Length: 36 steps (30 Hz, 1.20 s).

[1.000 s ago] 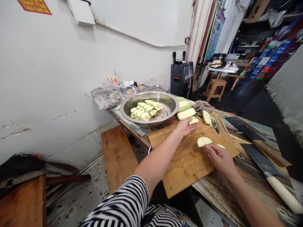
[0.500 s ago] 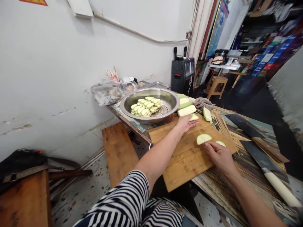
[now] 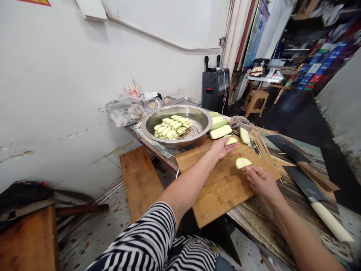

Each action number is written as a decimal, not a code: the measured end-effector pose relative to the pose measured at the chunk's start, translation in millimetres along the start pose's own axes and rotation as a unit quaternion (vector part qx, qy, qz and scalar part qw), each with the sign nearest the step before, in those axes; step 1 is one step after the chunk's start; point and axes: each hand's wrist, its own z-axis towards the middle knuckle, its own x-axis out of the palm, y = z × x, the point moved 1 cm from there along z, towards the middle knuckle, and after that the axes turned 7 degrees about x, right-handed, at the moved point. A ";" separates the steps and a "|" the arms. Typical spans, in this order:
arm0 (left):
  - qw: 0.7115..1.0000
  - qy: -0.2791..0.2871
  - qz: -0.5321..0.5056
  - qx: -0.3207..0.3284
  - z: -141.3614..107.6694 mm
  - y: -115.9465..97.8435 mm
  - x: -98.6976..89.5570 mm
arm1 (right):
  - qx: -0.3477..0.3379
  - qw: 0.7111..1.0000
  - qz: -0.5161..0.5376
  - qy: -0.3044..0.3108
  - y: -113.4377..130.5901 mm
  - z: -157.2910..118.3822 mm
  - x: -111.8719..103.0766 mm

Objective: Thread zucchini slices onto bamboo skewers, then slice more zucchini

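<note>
Over the far part of the wooden cutting board (image 3: 214, 205), my left hand (image 3: 220, 149) is closed on a half-round zucchini slice (image 3: 231, 140) with a thin wooden skewer (image 3: 236, 151) coming out of it. The skewer runs toward me to a second half-round slice (image 3: 242, 163). At that slice's near edge my right hand (image 3: 261, 182) pinches it between thumb and fingers. How far the skewer passes into this slice is hidden. Another pale slice (image 3: 261, 168) lies on the board, mostly behind my right hand. Loose skewers (image 3: 263, 148) lie just past the board's right edge.
A steel basin (image 3: 180, 143) beyond the board holds skewered zucchini slices (image 3: 172, 127). Peeled zucchini pieces (image 3: 220, 131) and a grey cloth (image 3: 240, 122) lie beside it. Two cleavers, one wooden-handled (image 3: 318, 175) and one pale-handled (image 3: 329, 218), rest at right. A black speaker (image 3: 211, 88) stands behind.
My right hand has brought its zucchini slice slightly closer to my left hand, shortening the visible stretch of skewer. The view has shifted a little to the right.
</note>
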 end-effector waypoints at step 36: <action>0.997 -0.069 0.020 -0.034 -6.6 0.3 3.6 | -0.209 0.908 -0.324 -0.164 -9.0 8.2 -1.1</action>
